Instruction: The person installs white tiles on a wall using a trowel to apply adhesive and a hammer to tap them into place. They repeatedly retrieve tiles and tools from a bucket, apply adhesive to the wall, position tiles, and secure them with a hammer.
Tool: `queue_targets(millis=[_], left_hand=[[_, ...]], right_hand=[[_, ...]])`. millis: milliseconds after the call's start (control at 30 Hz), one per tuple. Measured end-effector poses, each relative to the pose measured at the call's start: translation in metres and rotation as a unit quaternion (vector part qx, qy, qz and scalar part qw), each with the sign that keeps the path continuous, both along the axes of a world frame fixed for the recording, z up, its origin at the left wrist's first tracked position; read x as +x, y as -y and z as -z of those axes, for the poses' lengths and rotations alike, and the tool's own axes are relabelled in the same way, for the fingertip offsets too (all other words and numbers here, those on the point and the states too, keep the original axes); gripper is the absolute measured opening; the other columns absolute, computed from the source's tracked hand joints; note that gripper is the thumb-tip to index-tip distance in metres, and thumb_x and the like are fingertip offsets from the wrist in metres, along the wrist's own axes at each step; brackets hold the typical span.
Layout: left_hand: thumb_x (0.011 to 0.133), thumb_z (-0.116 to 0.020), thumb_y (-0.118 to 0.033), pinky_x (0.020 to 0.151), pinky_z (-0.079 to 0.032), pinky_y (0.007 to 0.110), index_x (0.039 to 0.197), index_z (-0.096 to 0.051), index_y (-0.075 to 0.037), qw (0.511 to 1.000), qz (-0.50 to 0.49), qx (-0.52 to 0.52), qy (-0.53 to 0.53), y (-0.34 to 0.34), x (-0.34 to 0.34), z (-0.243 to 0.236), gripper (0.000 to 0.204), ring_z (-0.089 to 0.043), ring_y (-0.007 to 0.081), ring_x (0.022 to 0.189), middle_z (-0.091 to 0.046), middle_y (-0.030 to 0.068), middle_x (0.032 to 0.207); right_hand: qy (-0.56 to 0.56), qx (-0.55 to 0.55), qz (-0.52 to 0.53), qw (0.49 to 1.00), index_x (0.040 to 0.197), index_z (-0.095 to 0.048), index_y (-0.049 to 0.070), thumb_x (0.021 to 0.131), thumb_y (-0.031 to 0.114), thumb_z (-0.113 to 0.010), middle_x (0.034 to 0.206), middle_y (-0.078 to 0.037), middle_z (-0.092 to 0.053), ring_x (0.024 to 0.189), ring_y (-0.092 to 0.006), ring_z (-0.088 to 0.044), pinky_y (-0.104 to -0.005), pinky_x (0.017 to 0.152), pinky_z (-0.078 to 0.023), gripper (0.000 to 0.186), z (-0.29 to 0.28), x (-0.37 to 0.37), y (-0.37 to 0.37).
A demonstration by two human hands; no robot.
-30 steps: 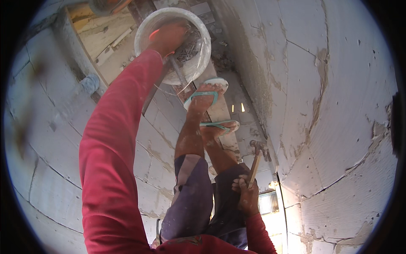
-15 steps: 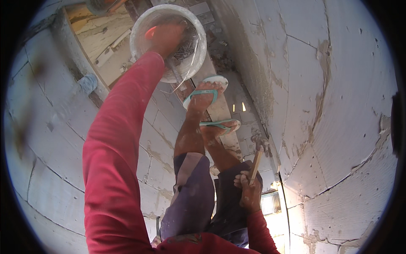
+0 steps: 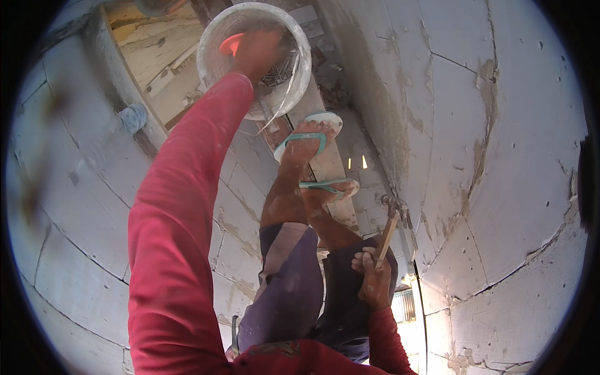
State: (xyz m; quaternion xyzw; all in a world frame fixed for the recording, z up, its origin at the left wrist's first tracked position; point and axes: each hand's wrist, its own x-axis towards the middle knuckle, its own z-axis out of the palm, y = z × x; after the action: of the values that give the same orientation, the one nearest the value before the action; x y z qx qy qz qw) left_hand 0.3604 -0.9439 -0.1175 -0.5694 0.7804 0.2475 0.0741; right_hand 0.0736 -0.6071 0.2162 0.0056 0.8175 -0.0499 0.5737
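I'm seeing the left hand (image 3: 259,53) blurring inside the bucket (image 3: 304,59), its grip escaping me; the top edge is cropping a round vessel (image 3: 156,6).

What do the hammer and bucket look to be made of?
Hammer handle: probably wood, matte; pale tan shaft.
Hammer head: likely metal, dull; dark grey-brown, though blurry here.
Bucket: likely plastic, scuffed matte; whitish wall with a thick rim. Pale smears leave it open.

No legible text; no readable numbers or signs
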Motion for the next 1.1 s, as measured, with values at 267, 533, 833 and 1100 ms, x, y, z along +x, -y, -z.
queue_targets(millis=[267,533,833,1100], left_hand=[[0.086,-0.070,-0.022,0.092,-0.049,0.046,0.115,-0.069,-0.009,0.977,0.097,-0.184,0.039,0.011,0.048,-0.026,0.031,-0.065,0.0304,0.103,-0.068,0.0108,0.104],[0.083,-0.075,-0.028,0.102,-0.045,0.044,0.106,-0.077,-0.013,0.994,0.069,-0.088,0.019,-0.009,0.020,-0.013,0.028,-0.064,0.0312,0.107,-0.070,0.0085,0.105],[0.082,-0.073,-0.024,0.097,-0.049,0.045,0.103,-0.079,-0.015,0.995,0.093,-0.039,-0.023,-0.006,0.006,0.022,0.023,-0.067,0.0312,0.105,-0.073,0.0109,0.103],[0.081,-0.073,-0.023,0.091,-0.050,0.047,0.094,-0.080,-0.014,0.987,0.122,0.018,-0.107,-0.014,0.024,0.031,0.018,-0.066,0.0337,0.100,-0.071,0.0099,0.099]], right_hand=[[0.009,-0.025,0.004,1.000,0.124,-0.059,-0.007,0.107,0.020,-0.055,0.103,-0.016,-0.070,0.089,-0.0205,-0.071,-0.0336,0.081,-0.061,0.032,0.020,-0.007,-0.018],[0.001,-0.056,-0.014,0.998,0.122,-0.060,-0.008,0.106,0.014,-0.055,0.102,-0.016,-0.071,0.088,-0.0204,-0.072,-0.0334,0.081,-0.061,0.028,0.046,-0.008,-0.010],[-0.015,-0.088,0.001,0.996,0.122,-0.059,-0.007,0.107,0.015,-0.055,0.102,-0.015,-0.070,0.089,-0.0211,-0.071,-0.0335,0.082,-0.061,0.027,0.084,-0.022,-0.004],[-0.009,-0.122,0.011,0.992,0.121,-0.059,-0.008,0.106,0.016,-0.055,0.102,-0.014,-0.068,0.090,-0.0216,-0.071,-0.0336,0.084,-0.061,0.028,0.104,-0.002,0.032]])
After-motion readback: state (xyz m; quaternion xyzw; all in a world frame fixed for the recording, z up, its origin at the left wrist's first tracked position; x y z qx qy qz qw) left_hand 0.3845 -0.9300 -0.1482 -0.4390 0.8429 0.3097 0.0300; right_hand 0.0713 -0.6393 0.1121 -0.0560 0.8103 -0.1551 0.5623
